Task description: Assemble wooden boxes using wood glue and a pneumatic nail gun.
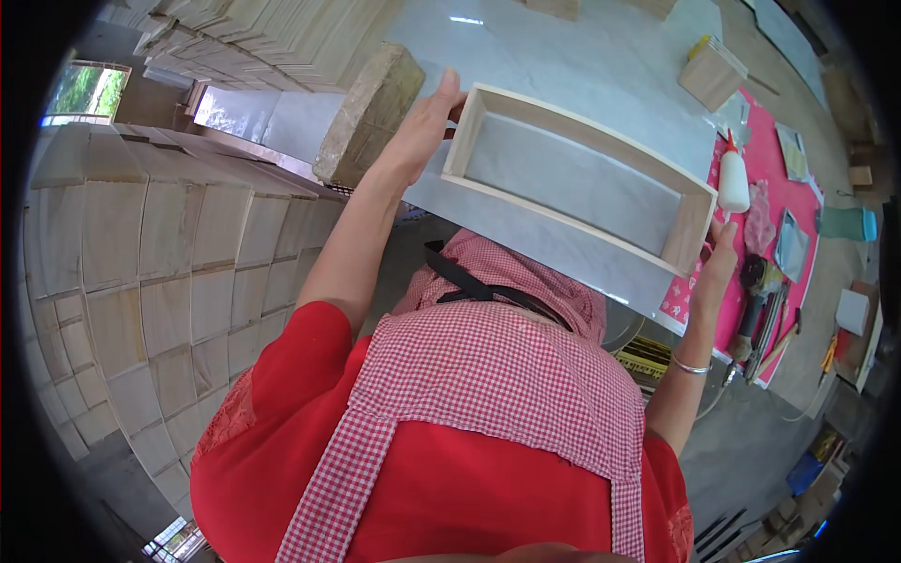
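Observation:
Between my two hands is a long, pale wooden frame (563,208), rectangular and without a bottom, so the grey tabletop (572,164) shows through it. My left hand (424,127) grips its left short end, the thumb up along the outside and the other fingers partly hidden behind the wood. At the opposite short end, my right hand (716,267) closes on the near corner, its fingers mostly hidden by the frame. A white glue bottle (733,180) with a red tip stands just beyond my right hand, on a pink sheet (784,178).
Left of the table rises a large stack of wooden boxes (169,225). A worn block (371,113) sits by my left forearm. On the right lie a nail gun-like tool (751,310), a green jar (845,223) and a small wooden block (711,75).

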The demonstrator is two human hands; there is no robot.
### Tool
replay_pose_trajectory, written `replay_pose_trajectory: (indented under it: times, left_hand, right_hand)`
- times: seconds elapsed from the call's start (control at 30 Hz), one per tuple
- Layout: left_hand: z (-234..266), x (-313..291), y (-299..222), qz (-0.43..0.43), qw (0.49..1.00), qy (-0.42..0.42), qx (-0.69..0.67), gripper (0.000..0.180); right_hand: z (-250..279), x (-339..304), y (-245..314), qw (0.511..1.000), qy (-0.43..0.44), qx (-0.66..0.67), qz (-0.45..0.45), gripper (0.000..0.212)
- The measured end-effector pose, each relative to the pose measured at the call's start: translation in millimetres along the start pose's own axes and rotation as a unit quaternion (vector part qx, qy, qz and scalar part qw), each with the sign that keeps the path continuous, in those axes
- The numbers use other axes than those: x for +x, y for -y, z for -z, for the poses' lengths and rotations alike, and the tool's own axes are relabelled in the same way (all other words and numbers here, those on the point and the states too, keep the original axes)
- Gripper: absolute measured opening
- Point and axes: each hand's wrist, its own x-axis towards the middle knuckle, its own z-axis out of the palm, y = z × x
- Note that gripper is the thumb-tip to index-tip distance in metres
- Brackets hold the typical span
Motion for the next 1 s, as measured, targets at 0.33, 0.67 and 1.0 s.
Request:
replay_pose_trajectory:
  times: [0.33,0.67,1.0]
  left_hand:
    - [7,-14,-1,-0.163,0.963,-0.186,0.111,0.034]
    - [-67,-89,28,-0.535,0.762,-0.004,0.365,0.038]
    - [-84,-52,8,-0.406,0.774,-0.002,0.486,0.031]
  right_hand:
    - [30,100,-28,0.887,-0.174,-0.264,0.336,0.043]
    - [21,141,-51,0.887,-0.176,-0.417,0.090,0.064]
    - [62,68,27,0.918,-0.309,0.151,0.199,0.043]
